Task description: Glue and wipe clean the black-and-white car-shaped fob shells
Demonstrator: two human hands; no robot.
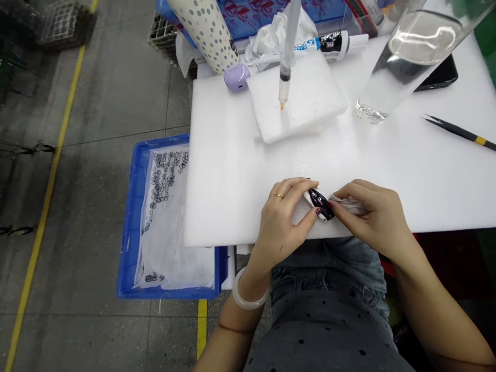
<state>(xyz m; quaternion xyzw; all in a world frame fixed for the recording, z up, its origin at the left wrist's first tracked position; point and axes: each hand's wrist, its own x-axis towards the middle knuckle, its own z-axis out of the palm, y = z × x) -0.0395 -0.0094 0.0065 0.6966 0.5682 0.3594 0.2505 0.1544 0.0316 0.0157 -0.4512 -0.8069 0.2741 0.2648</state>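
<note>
Over the front edge of the white foam sheet, both my hands meet at a small glossy black, teardrop-shaped piece with white edges. My left hand grips it between thumb and fingers from the left. In my right hand is a white cloth or tissue, bunched under the fingers, and my right thumb and fingertips press at the piece's right side. The underside of the piece is hidden.
A syringe with an amber tip stands at a foam block. Behind are a glue tube, a purple case and a dotted cup. Right: a glass of water, tweezers. A blue tray holds many black loops.
</note>
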